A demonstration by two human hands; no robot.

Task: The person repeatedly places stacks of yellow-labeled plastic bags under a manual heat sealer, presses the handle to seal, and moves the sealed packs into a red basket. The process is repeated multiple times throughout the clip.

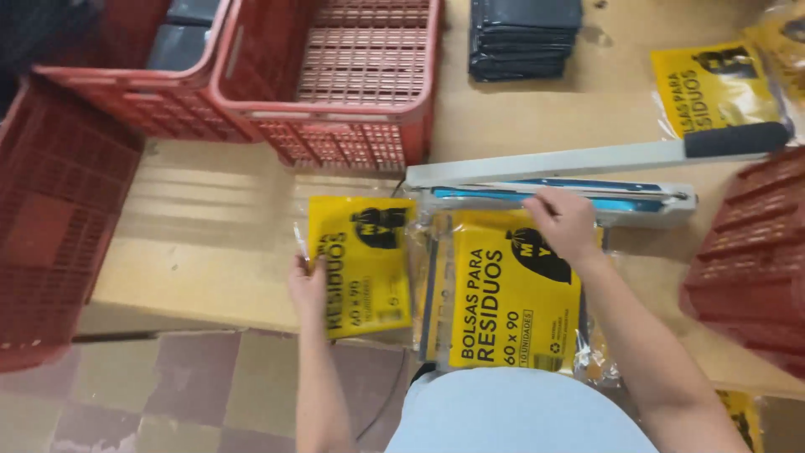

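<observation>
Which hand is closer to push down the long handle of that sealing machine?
Probably the right hand: it rests at the sealer, under the raised handle. The left hand holds a yellow packet off to the side.

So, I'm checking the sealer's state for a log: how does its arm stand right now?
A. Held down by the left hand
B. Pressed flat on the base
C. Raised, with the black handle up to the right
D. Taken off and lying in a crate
C: the sealer's arm angles up away from the base, its black handle at the right end.
</observation>
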